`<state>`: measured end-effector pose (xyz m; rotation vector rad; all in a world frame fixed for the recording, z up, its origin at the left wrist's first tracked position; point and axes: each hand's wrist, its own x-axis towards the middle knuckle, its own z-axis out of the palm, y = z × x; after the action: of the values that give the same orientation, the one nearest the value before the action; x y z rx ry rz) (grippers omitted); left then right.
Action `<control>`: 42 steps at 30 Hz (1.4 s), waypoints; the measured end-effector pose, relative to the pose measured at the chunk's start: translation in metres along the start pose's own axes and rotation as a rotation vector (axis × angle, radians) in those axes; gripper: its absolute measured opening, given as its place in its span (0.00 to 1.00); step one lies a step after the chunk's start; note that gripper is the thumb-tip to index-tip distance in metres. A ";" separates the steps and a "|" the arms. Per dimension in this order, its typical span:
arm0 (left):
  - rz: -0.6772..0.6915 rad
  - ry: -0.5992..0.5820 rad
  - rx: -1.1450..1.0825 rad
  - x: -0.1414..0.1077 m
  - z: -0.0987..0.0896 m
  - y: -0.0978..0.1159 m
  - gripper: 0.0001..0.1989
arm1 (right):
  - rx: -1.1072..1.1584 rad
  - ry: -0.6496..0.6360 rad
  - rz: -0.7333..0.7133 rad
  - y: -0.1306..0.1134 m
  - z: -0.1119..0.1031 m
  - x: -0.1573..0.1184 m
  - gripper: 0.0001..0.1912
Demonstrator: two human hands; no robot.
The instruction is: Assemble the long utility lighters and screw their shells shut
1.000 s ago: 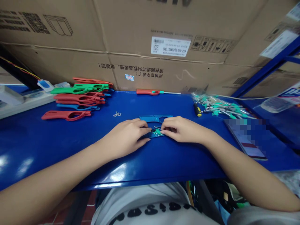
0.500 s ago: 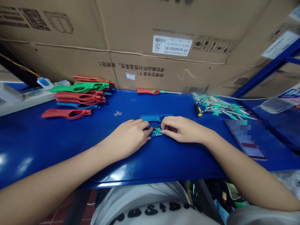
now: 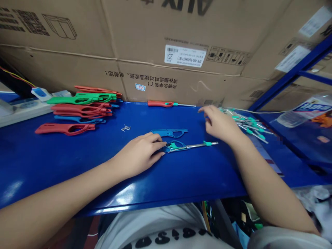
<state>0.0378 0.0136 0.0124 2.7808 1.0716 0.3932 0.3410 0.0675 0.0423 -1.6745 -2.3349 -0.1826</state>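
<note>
My left hand (image 3: 144,152) grips the left end of a blue lighter half (image 3: 179,149) with a green trigger and wires in it. A metal tube (image 3: 198,145) with a green collar sticks out of it to the right. Just behind lies the other blue shell half (image 3: 169,133), flat on the table. My right hand (image 3: 219,124) is raised in front of the pile of metal tubes with green parts (image 3: 250,124), fingers apart and nothing seen between them. Small screws (image 3: 126,128) lie in a heap left of the shells.
Red, green and blue handle shells (image 3: 81,110) are stacked at the left beside a power strip (image 3: 26,110). A red lighter (image 3: 160,103) lies along the cardboard box (image 3: 145,41). A flat device (image 3: 268,157) is at the right, partly behind my right arm; a plastic bottle (image 3: 301,112) lies beyond.
My right hand has let go of the lighter half and moved back and to the right, near the tube pile, uncovering the metal tube. My left hand stays at the shell's left end.
</note>
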 end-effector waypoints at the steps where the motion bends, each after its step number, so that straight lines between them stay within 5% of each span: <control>1: 0.001 0.002 0.005 0.000 0.000 0.000 0.15 | -0.046 0.015 0.069 0.010 -0.002 0.001 0.22; 6: 0.006 -0.009 0.031 -0.001 -0.003 -0.001 0.15 | -0.051 0.097 0.445 0.047 -0.018 0.003 0.16; 9: 0.009 -0.010 0.035 -0.001 -0.003 0.000 0.15 | 0.018 0.200 0.545 0.059 -0.025 0.001 0.11; 13: 0.004 -0.018 0.058 0.000 -0.003 0.001 0.15 | 0.038 0.232 0.541 0.077 -0.018 0.001 0.10; 24: 0.010 -0.022 0.065 0.000 -0.003 0.000 0.15 | -0.076 -0.126 0.674 0.099 0.002 0.009 0.11; 33: 0.020 -0.009 0.067 0.000 -0.002 -0.001 0.15 | -0.194 0.084 0.708 0.085 0.001 0.007 0.20; 42: 0.022 -0.025 0.057 -0.001 -0.002 -0.001 0.16 | -0.173 0.030 0.698 0.097 0.024 0.011 0.14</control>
<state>0.0356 0.0140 0.0136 2.8416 1.0644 0.3345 0.4256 0.1154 0.0177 -2.4274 -1.6144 -0.2663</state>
